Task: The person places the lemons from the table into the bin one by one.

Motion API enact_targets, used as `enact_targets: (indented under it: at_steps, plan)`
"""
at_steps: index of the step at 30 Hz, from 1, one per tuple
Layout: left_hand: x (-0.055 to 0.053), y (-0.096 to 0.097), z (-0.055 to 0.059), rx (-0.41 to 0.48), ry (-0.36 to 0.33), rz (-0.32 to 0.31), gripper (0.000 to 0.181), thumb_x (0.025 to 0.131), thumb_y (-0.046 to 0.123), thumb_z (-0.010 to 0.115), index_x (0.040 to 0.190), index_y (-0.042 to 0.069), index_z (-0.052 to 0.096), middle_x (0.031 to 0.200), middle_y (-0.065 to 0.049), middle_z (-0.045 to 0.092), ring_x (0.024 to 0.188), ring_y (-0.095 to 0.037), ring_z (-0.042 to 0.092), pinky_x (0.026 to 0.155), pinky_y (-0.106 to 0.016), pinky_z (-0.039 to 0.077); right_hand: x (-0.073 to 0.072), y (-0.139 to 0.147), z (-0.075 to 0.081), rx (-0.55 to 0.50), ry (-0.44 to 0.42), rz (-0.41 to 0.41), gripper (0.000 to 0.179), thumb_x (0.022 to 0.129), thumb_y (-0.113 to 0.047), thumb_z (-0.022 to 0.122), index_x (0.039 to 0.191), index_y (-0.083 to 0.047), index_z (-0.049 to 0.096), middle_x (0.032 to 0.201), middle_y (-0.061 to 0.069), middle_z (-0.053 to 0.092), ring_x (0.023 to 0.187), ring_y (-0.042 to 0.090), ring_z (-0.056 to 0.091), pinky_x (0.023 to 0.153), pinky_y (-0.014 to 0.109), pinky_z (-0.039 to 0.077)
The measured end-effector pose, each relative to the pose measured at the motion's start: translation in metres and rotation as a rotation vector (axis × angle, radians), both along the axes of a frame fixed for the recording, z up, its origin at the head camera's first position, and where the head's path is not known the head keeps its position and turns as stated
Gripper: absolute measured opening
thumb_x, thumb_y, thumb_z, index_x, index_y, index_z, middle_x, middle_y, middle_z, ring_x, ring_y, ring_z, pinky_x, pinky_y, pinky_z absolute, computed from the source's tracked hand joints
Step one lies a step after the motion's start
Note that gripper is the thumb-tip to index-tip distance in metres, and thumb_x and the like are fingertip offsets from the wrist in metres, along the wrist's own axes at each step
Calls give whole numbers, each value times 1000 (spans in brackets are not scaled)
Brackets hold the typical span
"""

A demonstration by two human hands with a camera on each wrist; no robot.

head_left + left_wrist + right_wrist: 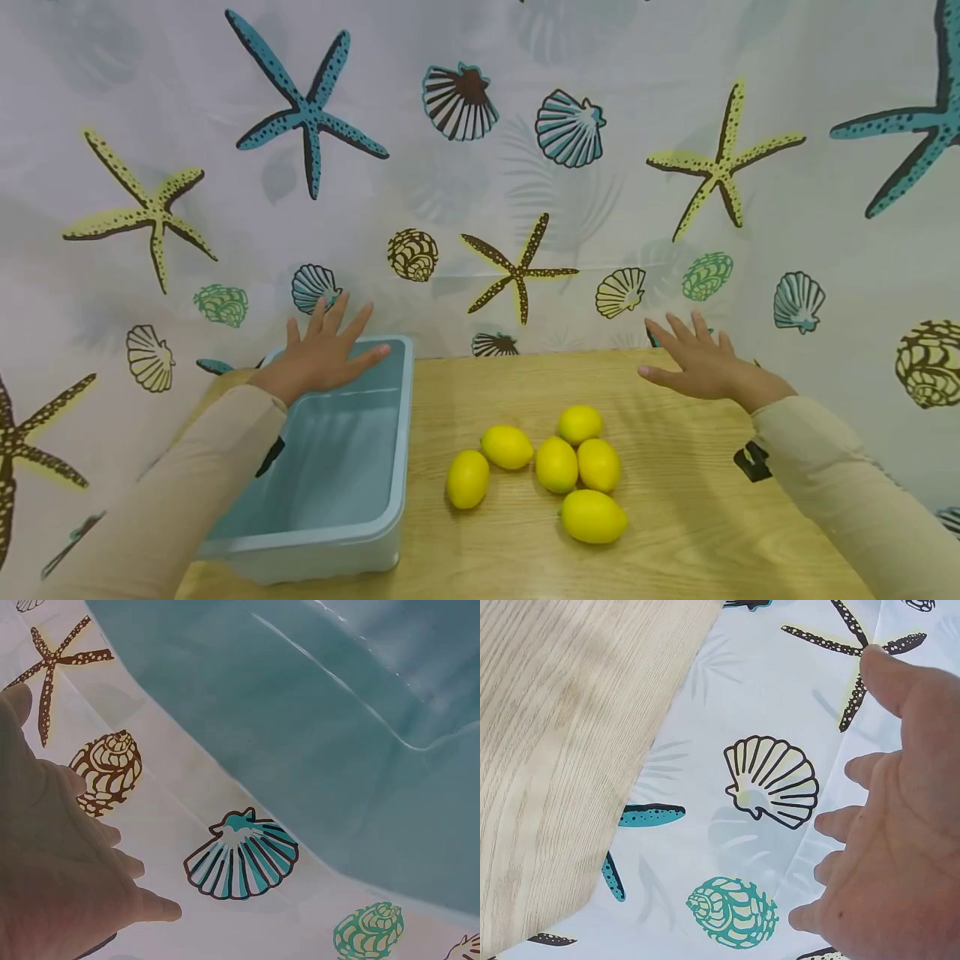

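My left hand [318, 354] is held over the far part of a blue-grey plastic bin [397, 467], fingers straight and spread, with nothing in it. On the other side, my right hand [697, 362] hovers above the table's far right part, its fingers also spread and holding nothing. Several yellow lemons lie on the wood between the bin and the right arm. One lemon [467, 480] is nearest the bin, another [507, 447] just beside it. Three are bunched together, and the front lemon [592, 517] lies closest to me. In the left wrist view the bin [247, 712] shows smooth inner walls.
A light wooden table [510, 558] carries the bin and the lemons. Behind it hangs a white curtain [465, 183] printed with starfish and shells, which also runs along both sides. Dark straps with a black mount [752, 461] show at the wrists.
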State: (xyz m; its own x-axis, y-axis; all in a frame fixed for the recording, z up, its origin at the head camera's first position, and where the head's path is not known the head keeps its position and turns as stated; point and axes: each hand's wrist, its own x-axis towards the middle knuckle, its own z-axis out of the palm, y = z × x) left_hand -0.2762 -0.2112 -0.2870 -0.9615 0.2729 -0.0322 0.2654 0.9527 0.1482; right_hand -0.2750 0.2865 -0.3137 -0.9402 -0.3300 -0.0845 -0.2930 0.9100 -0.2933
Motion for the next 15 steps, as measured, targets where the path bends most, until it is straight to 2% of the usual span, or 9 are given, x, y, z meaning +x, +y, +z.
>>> enact_targets:
  at_steps: [3, 8, 12, 15]
  plan:
    - [1, 0, 0, -3, -8, -7, 85, 95, 66, 32, 156, 13, 4, 158, -20, -12, 142, -44, -18, 102, -73, -12, 1, 0, -2, -7, -7, -1, 89, 94, -58, 48, 155, -10, 5, 154, 33, -5, 135, 56, -20, 97, 76, -13]
    - [7, -3, 7, 13, 8, -43, 92, 95, 65, 33, 153, 1, 1, 158, -22, -10, 144, -41, -13, 107, -70, -5, 2, -2, -2, -19, -4, 5, 89, 94, -57, 48, 155, -7, 6, 155, 32, -4, 136, 55, -18, 98, 76, -11]
    - [21, -10, 20, 26, 29, -67, 96, 95, 66, 34, 152, -3, -2, 158, -22, -10, 144, -41, -9, 109, -68, -1, 3, -2, 0, -24, 7, 8, 90, 94, -57, 48, 154, -3, 7, 155, 32, -3, 137, 55, -17, 99, 76, -10]
    - [39, -20, 30, 27, 34, -64, 97, 94, 66, 35, 152, -2, -4, 158, -21, -11, 144, -41, -9, 109, -67, -2, 5, -3, 1, -22, 17, 12, 91, 94, -57, 47, 154, -1, 8, 155, 32, -2, 137, 56, -16, 100, 76, -8]
